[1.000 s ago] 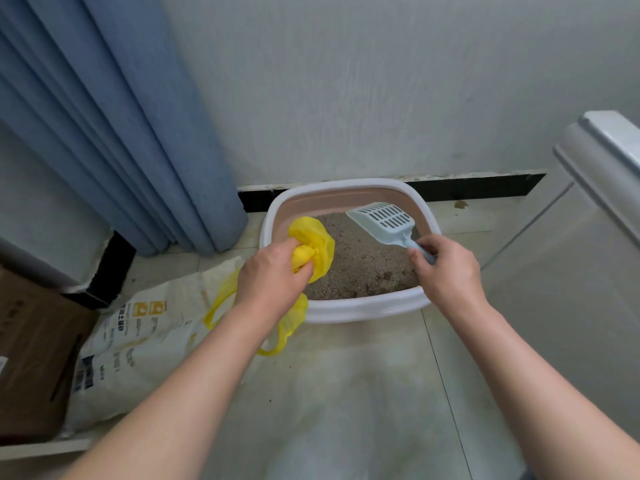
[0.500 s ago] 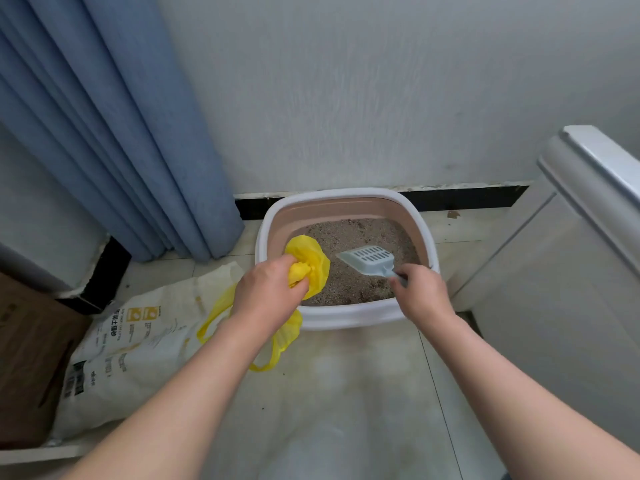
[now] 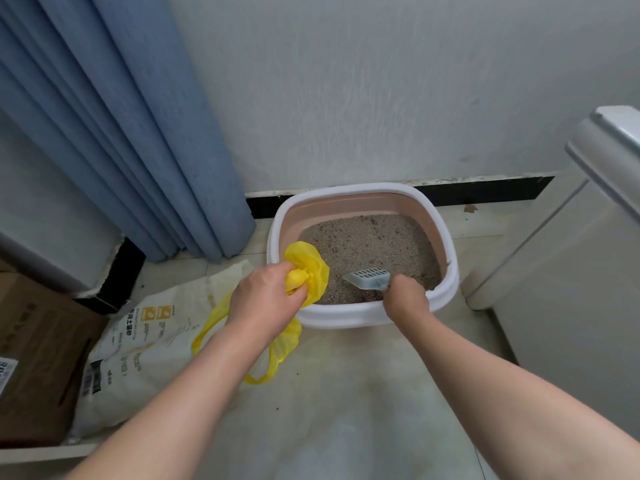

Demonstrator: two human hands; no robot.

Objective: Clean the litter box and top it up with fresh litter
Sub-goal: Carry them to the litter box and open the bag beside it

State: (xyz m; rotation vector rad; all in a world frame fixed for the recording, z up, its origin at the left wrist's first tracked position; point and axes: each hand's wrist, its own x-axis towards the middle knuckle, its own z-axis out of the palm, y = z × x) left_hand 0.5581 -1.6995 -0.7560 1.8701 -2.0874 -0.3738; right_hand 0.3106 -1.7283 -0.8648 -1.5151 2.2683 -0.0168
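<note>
Plainly the job is only at its scooping stage. On the tiled floor (image 3: 346,410), against the wall and just right of the blue curtain (image 3: 138,133), sits the litter box (image 3: 346,319), a rounded tub with a white rim over a pinkish inner wall. Its bed of grey-brown litter (image 3: 367,244) looks shallow and uneven, with darker clumps toward the back, so I judge the cleaning unfinished and no fresh litter added yet. To the box's left a printed litter sack (image 3: 145,341) lies flat on the floor; topping up from it is left to do. Smaller is the yellow plastic bag (image 3: 313,268), bunched at the box's near-left rim in the left hand (image 3: 263,299), whose fingers curl tight round its gathered neck while the handles trail down to the floor. Smallest is the pale blue slotted scoop (image 3: 369,278), blade low over the litter near the front wall — the right hand (image 3: 405,299) has its fingers wrapped round the handle.
</note>
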